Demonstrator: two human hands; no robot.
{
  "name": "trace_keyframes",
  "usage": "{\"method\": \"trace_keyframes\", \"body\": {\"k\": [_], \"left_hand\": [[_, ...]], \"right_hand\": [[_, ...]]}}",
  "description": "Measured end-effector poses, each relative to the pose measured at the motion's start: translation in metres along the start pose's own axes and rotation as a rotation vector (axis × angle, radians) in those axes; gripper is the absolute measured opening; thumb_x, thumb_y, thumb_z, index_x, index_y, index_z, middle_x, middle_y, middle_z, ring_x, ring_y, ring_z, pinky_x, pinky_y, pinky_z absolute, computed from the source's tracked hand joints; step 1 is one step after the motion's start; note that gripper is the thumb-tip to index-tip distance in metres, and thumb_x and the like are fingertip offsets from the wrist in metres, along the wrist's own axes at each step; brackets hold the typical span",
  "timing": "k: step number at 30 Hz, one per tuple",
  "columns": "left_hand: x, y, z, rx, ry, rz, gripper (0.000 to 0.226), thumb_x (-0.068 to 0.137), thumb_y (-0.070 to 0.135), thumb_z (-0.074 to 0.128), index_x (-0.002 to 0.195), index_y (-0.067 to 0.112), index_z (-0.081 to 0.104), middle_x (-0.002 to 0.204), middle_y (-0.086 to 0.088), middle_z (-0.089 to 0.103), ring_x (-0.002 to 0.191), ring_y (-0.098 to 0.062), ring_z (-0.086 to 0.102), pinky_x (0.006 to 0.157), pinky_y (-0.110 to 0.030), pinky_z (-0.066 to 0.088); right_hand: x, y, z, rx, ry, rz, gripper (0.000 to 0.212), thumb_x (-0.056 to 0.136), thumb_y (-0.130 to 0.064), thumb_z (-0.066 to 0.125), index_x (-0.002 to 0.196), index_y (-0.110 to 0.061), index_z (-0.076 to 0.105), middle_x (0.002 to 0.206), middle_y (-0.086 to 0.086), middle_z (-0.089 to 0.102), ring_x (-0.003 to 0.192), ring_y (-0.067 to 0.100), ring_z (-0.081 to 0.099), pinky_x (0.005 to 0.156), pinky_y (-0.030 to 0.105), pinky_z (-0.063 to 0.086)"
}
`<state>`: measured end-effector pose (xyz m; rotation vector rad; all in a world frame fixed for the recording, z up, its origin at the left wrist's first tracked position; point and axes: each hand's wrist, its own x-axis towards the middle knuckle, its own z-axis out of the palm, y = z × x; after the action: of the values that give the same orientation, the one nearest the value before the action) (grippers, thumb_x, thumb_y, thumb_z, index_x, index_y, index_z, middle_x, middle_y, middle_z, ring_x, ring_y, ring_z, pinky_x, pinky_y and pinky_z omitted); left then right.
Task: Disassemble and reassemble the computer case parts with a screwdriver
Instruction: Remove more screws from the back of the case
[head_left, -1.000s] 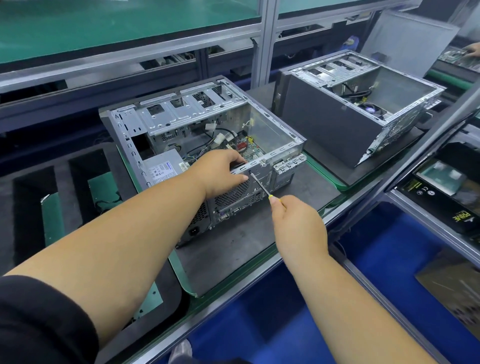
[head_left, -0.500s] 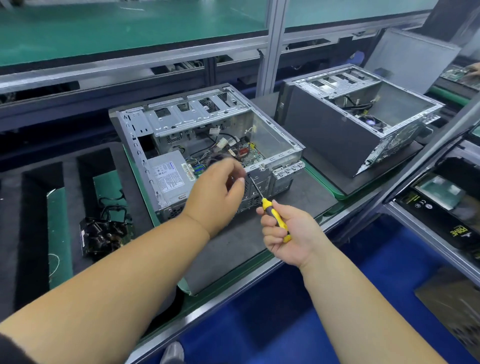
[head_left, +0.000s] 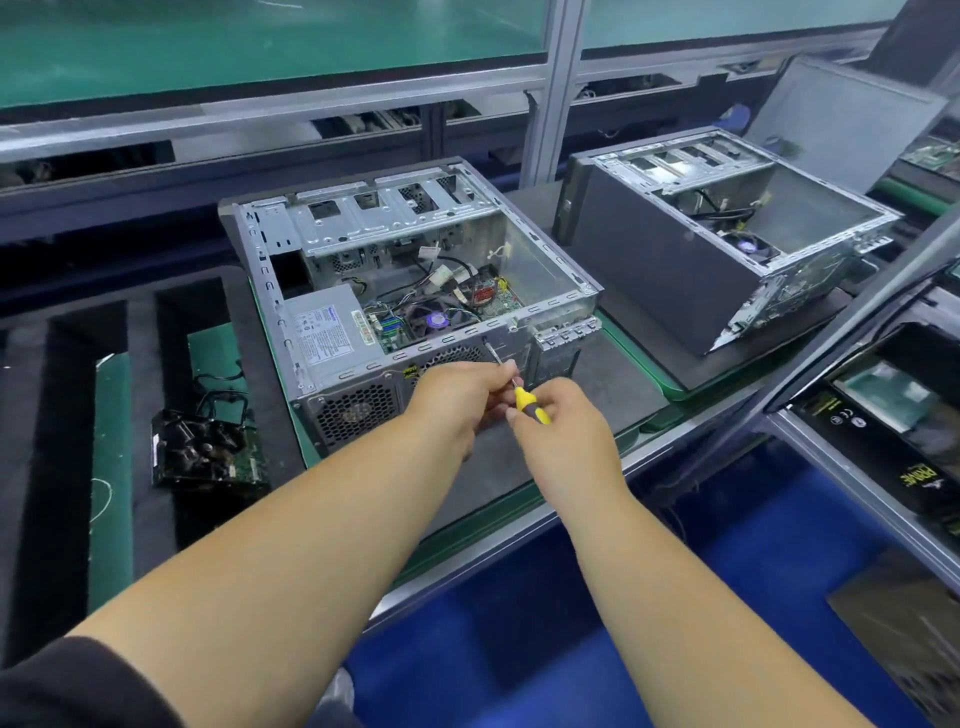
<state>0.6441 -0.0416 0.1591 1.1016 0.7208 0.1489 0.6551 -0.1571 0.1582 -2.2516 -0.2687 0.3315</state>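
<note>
An open grey computer case (head_left: 332, 249) lies on its side on a dark mat, with its power supply, fan and cables showing inside. A screwdriver (head_left: 527, 402) with a yellow and black handle points up and left, its tip at the case's rear panel near the top edge. My right hand (head_left: 563, 426) grips the handle. My left hand (head_left: 457, 397) sits just left of it, its fingertips pinching the metal shaft close to the handle.
A second open case (head_left: 675, 260) stands to the right on another mat, with a loose side panel (head_left: 847, 119) leaning behind it. A black component with cables (head_left: 205, 447) lies in the foam tray at left. Boxes (head_left: 883, 415) fill a rack at right.
My left hand has come off the case's rear top edge and now pinches the screwdriver shaft. My right hand has shifted slightly and the view has tilted, showing more of the case's inside.
</note>
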Motion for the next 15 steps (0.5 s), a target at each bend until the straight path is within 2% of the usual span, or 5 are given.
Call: {"method": "trace_keyframes", "body": {"k": [3, 5, 10, 12, 15], "left_hand": [[0.002, -0.001, -0.002, 0.032, 0.005, 0.034, 0.017, 0.091, 0.001, 0.062, 0.075, 0.004, 0.066, 0.056, -0.002, 0.065, 0.044, -0.01, 0.056, 0.046, -0.019, 0.05], [0.002, -0.001, -0.003, 0.047, 0.008, 0.035, 0.019, 0.092, 0.002, 0.062, 0.074, 0.006, 0.067, 0.055, 0.001, 0.066, 0.046, -0.009, 0.056, 0.048, -0.018, 0.05], [0.003, -0.002, -0.002, 0.036, -0.026, 0.005, 0.02, 0.096, 0.005, 0.056, 0.082, 0.009, 0.07, 0.064, 0.003, 0.072, 0.05, -0.004, 0.062, 0.055, -0.015, 0.054], [0.003, -0.003, -0.002, -0.008, -0.05, -0.018, 0.02, 0.098, 0.004, 0.053, 0.088, 0.008, 0.07, 0.072, 0.001, 0.074, 0.057, -0.004, 0.067, 0.059, -0.016, 0.056], [0.005, 0.001, -0.003, -0.157, -0.029, -0.081, 0.014, 0.098, 0.015, 0.057, 0.095, 0.009, 0.069, 0.084, -0.002, 0.074, 0.071, -0.008, 0.069, 0.061, -0.018, 0.056]], "right_hand": [[0.003, -0.004, -0.005, 0.599, -0.29, 0.414, 0.034, 0.1, -0.042, 0.052, 0.089, -0.014, 0.068, 0.061, 0.002, 0.063, 0.048, 0.016, 0.046, 0.048, 0.025, 0.038], [0.004, -0.001, -0.007, 0.791, -0.36, 0.499, 0.042, 0.103, -0.036, 0.047, 0.086, -0.008, 0.071, 0.055, 0.003, 0.059, 0.041, 0.012, 0.041, 0.041, 0.021, 0.035], [0.009, 0.004, -0.001, 0.553, -0.169, 0.343, 0.022, 0.098, -0.026, 0.057, 0.082, -0.014, 0.066, 0.054, -0.003, 0.059, 0.039, 0.011, 0.038, 0.043, 0.025, 0.033], [0.006, 0.009, -0.001, 0.393, -0.064, 0.174, 0.012, 0.092, -0.025, 0.064, 0.083, -0.018, 0.061, 0.065, 0.0, 0.06, 0.05, 0.015, 0.046, 0.052, 0.03, 0.038], [0.001, 0.013, -0.001, 0.149, 0.025, 0.011, 0.015, 0.089, -0.029, 0.066, 0.085, -0.025, 0.053, 0.071, -0.005, 0.059, 0.062, 0.017, 0.054, 0.055, 0.031, 0.04]]}}
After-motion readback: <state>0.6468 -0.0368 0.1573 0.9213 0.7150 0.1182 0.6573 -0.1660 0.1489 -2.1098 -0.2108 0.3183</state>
